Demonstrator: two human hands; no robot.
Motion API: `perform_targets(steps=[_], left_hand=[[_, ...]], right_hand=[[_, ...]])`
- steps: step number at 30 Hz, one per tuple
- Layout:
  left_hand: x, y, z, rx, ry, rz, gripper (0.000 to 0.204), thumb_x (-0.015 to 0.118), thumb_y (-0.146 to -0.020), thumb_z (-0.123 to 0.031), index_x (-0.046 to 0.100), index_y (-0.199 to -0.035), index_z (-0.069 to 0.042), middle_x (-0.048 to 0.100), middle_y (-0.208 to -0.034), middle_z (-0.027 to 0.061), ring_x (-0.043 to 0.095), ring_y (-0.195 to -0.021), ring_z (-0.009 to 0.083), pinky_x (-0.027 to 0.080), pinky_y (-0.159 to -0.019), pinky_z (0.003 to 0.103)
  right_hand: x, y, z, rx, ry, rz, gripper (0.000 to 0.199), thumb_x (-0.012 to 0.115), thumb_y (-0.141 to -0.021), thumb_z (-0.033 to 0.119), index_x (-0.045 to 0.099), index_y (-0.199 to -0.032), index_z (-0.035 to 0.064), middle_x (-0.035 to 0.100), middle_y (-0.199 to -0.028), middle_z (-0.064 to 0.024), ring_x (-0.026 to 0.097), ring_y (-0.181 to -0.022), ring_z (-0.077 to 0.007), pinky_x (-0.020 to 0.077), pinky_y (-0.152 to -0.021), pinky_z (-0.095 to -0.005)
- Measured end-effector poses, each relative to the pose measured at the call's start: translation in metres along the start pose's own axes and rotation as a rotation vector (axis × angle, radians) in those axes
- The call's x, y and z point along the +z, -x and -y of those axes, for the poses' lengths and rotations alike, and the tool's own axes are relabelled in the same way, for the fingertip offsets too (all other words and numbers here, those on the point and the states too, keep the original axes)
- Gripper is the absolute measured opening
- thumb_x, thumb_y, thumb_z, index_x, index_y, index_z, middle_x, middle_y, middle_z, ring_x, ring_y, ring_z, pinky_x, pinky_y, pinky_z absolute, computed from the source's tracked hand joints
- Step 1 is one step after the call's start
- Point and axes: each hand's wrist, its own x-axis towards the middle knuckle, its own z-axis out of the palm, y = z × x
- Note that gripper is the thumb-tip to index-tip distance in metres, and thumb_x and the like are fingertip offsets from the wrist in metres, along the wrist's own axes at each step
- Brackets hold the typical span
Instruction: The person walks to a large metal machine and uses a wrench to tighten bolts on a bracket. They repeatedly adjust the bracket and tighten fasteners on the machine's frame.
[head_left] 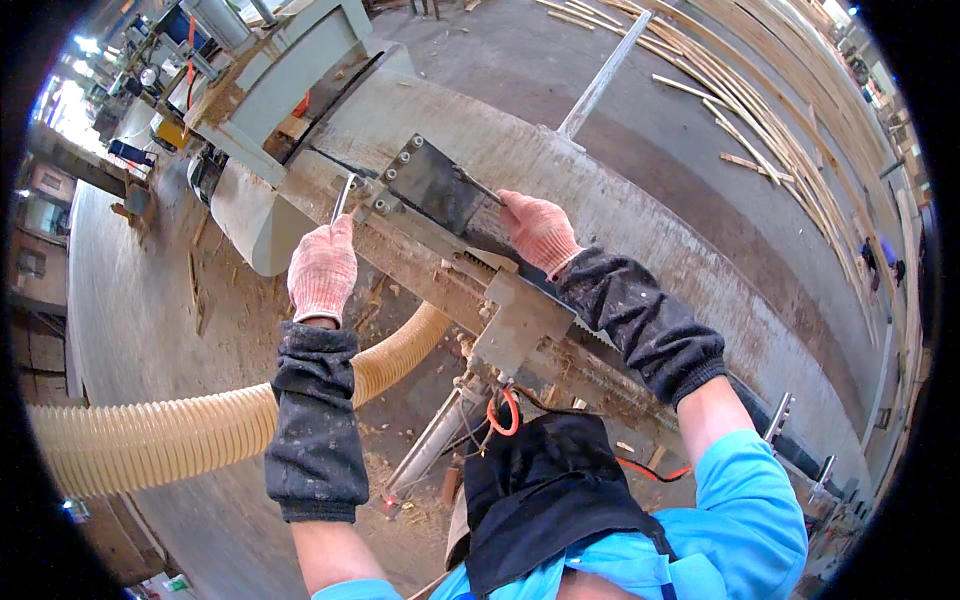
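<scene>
My left hand (323, 268), in a pinkish knit glove, is closed around a slim silver wrench (343, 197). The wrench's upper end is near the bolts at the left side of a dark metal plate (425, 180) on the machine. My right hand (540, 230), gloved alike, grips a thin metal rod-like tool (480, 186) whose dark tip reaches the plate's right part. What kind of tool this is, I cannot tell. Several round bolt heads (404, 157) line the plate's left edge. Below the plate sits a grey metal block (520, 322) on the dusty machine rail.
A ribbed tan hose (230, 430) runs beneath my left forearm to the machine. The long machine bed (640, 220) stretches diagonally behind my hands. Long wooden strips (740, 110) lie on the floor at far right. An orange air line (505, 412) hangs near my apron (540, 490).
</scene>
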Motion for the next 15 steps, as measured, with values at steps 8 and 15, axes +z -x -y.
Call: perform_targets(steps=[8,15], left_hand=[[-0.015,0.006,-0.012,-0.114,0.04,0.085,0.062,0.043,-0.108,-0.053,0.075,-0.101,-0.001,0.073,-0.102,0.0271,0.068,-0.102,0.0486,0.052,-0.09,0.056],[-0.007,0.002,0.001,-0.065,0.011,0.049,0.063,0.043,-0.108,-0.055,0.075,-0.099,-0.001,0.072,-0.099,0.0273,0.068,-0.1,0.0488,0.052,-0.088,0.057]], right_hand=[[-0.028,0.008,0.046,-0.029,0.213,-0.005,0.016,0.06,-0.097,0.018,0.065,-0.107,0.0052,0.072,-0.091,-0.0199,0.072,-0.09,-0.0413,0.0574,-0.075,-0.051],[-0.034,0.005,0.05,0.18,0.321,0.285,0.02,0.059,-0.098,0.016,0.065,-0.114,0.0047,0.073,-0.093,-0.0223,0.072,-0.092,-0.0429,0.0565,-0.076,-0.053]])
